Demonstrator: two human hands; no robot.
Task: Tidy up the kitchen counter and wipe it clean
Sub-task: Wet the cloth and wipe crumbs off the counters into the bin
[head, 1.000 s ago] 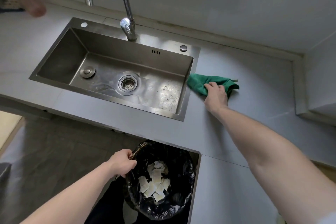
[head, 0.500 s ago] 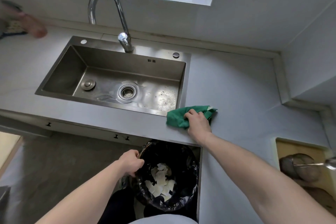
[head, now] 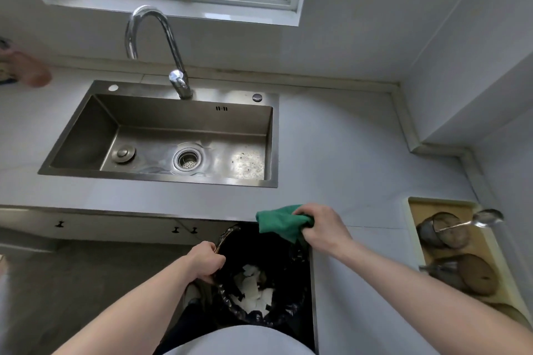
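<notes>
My right hand point(head: 323, 228) grips a green cloth point(head: 279, 222) at the front edge of the grey counter point(head: 331, 153), right above the bin. The cloth hangs partly over the counter edge. My left hand point(head: 206, 261) grips the rim of a bin lined with a black bag point(head: 245, 314), held below the counter edge. White paper scraps point(head: 253, 288) lie inside the bin.
A steel sink point(head: 161, 135) with a curved tap point(head: 176, 78) is set into the counter on the left. A recessed wooden tray point(head: 418, 210) at the right holds a metal strainer point(head: 444, 229), a spoon point(head: 484, 217) and round lids. A blurred pinkish object point(head: 28, 72) sits far left.
My right hand has dragged the green cloth from beside the sink's right side toward me to the counter's front edge above the bin. My left hand stays on the bin rim.
</notes>
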